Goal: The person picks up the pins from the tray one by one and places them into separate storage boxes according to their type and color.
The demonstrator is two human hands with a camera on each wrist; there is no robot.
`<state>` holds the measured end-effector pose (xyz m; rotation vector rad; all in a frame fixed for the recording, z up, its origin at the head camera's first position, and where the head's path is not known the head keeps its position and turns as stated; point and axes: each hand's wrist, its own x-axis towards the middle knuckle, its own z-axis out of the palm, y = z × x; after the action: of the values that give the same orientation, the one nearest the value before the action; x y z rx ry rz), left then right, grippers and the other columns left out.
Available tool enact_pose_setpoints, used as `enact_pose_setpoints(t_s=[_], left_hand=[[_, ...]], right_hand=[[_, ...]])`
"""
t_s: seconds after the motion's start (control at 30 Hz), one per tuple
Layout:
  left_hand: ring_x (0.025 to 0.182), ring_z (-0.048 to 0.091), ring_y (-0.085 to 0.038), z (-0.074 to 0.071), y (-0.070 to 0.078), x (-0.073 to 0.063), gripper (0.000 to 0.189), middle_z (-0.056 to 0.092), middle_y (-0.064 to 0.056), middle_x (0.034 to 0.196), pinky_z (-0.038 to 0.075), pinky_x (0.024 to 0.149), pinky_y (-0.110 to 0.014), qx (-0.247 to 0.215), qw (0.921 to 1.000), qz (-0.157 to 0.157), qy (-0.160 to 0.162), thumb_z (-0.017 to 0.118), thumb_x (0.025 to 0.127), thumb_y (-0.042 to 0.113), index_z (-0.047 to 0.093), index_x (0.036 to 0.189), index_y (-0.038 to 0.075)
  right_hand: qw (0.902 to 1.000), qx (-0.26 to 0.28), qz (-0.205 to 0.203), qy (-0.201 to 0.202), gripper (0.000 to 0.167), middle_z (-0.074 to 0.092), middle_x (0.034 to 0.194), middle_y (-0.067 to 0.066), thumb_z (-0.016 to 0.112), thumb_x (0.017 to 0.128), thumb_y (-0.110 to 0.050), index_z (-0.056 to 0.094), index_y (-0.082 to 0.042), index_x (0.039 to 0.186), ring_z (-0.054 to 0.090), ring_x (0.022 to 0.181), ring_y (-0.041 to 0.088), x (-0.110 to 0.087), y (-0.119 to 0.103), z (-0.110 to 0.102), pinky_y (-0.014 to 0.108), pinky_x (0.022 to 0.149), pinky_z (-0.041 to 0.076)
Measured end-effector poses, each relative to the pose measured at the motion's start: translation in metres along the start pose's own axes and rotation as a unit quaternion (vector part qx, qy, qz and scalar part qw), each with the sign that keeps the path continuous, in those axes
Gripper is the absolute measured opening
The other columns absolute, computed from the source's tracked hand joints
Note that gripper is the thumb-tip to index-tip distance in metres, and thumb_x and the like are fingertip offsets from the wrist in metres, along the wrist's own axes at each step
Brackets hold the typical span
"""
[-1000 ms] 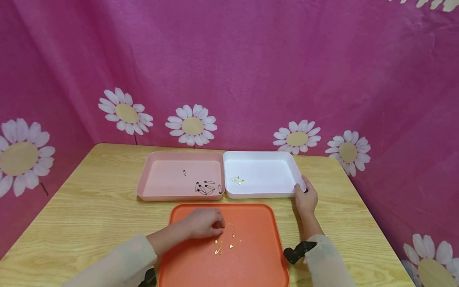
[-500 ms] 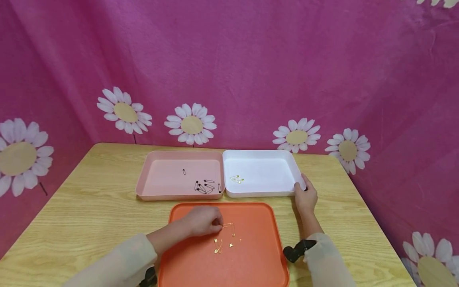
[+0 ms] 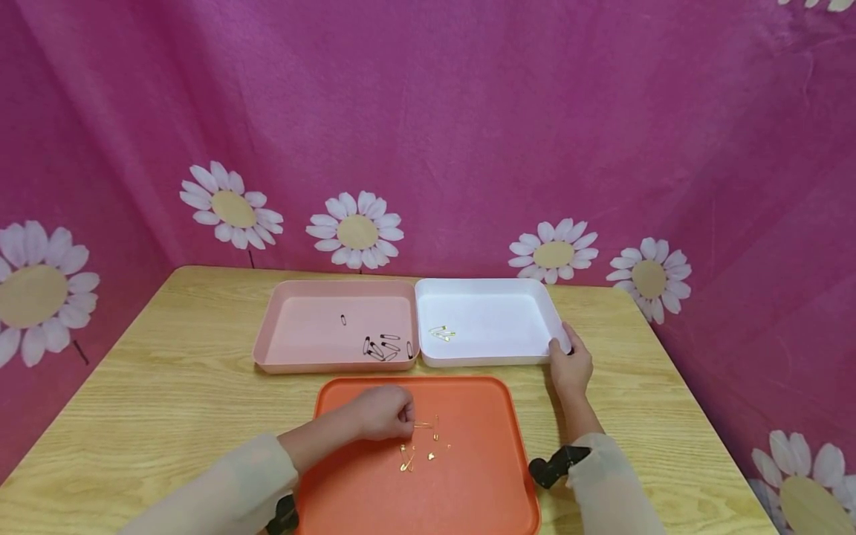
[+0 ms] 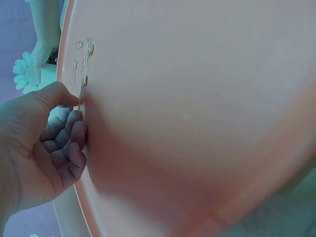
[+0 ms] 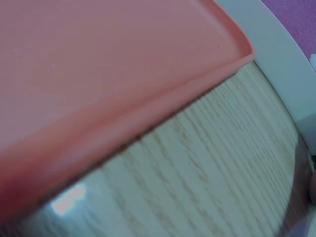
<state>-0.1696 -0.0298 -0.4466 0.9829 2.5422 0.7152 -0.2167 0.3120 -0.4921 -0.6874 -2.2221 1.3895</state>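
Observation:
Over the orange tray (image 3: 468, 490), my left hand (image 3: 383, 413) pinches a gold safety pin (image 3: 423, 426) between thumb and forefinger; the pin's near end is hidden by the fingers. Beside it on the tray lie several more gold pins, among them an upright-lying safety pin (image 3: 436, 431) and a crossed pair (image 3: 406, 461). The left wrist view shows the left hand (image 4: 42, 143) low against the tray, its other fingers curled. My right hand (image 3: 571, 369) grips the front right corner of the white tray (image 3: 495, 361), thumb on the rim.
Left of the white tray, touching it, stands a pink tray (image 3: 301, 367) with several black safety pins (image 3: 376, 349). A few gold safety pins (image 3: 441, 334) lie in the white tray. All stand on a wooden table (image 3: 200, 386), with a pink flowered curtain (image 3: 428, 134) behind.
The left hand has closed its fingertips on a gold safety pin and drawn slightly left; the pin now sticks out from its fingers. The right hand keeps its hold on the white tray.

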Motion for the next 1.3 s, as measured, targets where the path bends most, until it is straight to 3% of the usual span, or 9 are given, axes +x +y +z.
enact_pose_setpoints(t_s=[0.17,0.63,0.93,1.3], left_hand=[[0.061,0.047,-0.003,-0.006,-0.004,-0.001,0.008,0.053,0.01,0.061,0.04,0.059,-0.019,-0.019,0.9995,0.016,0.018,0.062,0.076,0.009,0.058,0.071,0.014],[0.072,0.051,-0.007,-0.043,0.0,0.003,0.004,0.057,0.007,0.077,0.043,0.068,-0.021,-0.042,0.9938,0.029,0.099,0.062,0.081,0.013,0.06,0.078,0.015],[0.071,0.05,-0.009,-0.058,0.003,0.006,0.006,0.056,0.004,0.076,0.043,0.066,-0.021,-0.071,0.9902,0.025,0.118,0.064,0.082,0.013,0.06,0.078,0.014],[0.069,0.049,-0.01,-0.063,0.005,0.016,0.006,0.057,0.003,0.077,0.043,0.062,-0.02,-0.073,0.9891,0.02,0.126,0.065,0.083,0.013,0.06,0.08,0.012]], right_hand=[[1.0,-0.003,0.003,-0.003,0.047,0.044,0.143,0.013,0.051,0.089,-0.017,0.05,-0.012,0.136,0.037,0.135,0.029,0.0,0.0,0.0,0.038,0.111,0.029],[1.0,-0.004,0.005,-0.003,0.047,0.044,0.143,0.012,0.051,0.09,-0.018,0.05,-0.012,0.136,0.036,0.136,0.028,-0.001,0.001,-0.001,0.038,0.112,0.029],[0.9999,0.001,0.01,-0.012,0.047,0.042,0.144,0.014,0.05,0.09,-0.017,0.048,-0.011,0.137,0.035,0.137,0.029,-0.002,-0.001,-0.001,0.039,0.112,0.028],[0.9999,-0.006,0.002,-0.008,0.047,0.043,0.144,0.014,0.05,0.09,-0.018,0.049,-0.011,0.137,0.036,0.136,0.029,-0.003,-0.002,-0.002,0.039,0.111,0.029]])
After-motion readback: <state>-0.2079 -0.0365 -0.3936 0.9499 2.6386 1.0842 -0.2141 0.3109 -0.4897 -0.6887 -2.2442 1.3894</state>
